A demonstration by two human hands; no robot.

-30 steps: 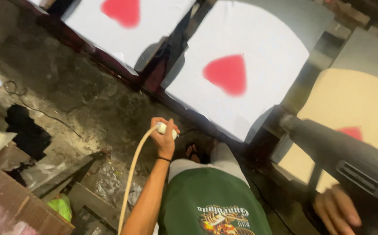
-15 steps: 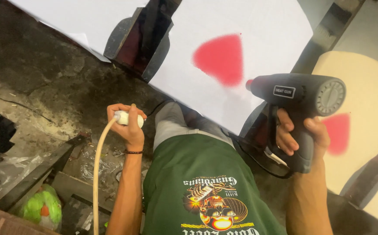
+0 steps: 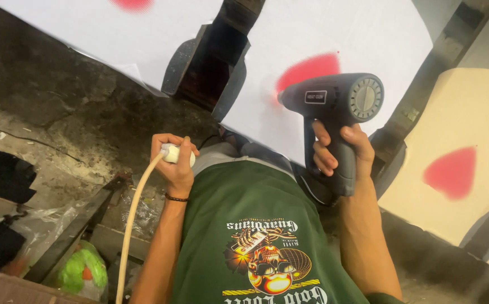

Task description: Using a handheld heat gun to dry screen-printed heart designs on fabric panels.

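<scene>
My right hand [image 3: 341,151] grips the handle of a dark grey heat gun [image 3: 334,101], its nozzle pointing left toward a red heart-shaped print [image 3: 307,71] on a white fabric panel [image 3: 362,39]. My left hand [image 3: 172,163] is closed around a white plug [image 3: 174,153] at the end of a cream cable [image 3: 132,225] that hangs down past my green shirt [image 3: 261,236]. A black band sits on my left wrist.
A second white panel [image 3: 115,34] lies at top left, and a cream panel [image 3: 463,146] with a red heart at right, all on dark frames. The floor is stained concrete [image 3: 59,107]. A green and orange object in plastic [image 3: 84,273] and black cloth [image 3: 0,174] lie at left.
The heat gun has come up from the lower right and now points at the red print on the middle panel. My left hand still holds the plug, and the view has shifted closer.
</scene>
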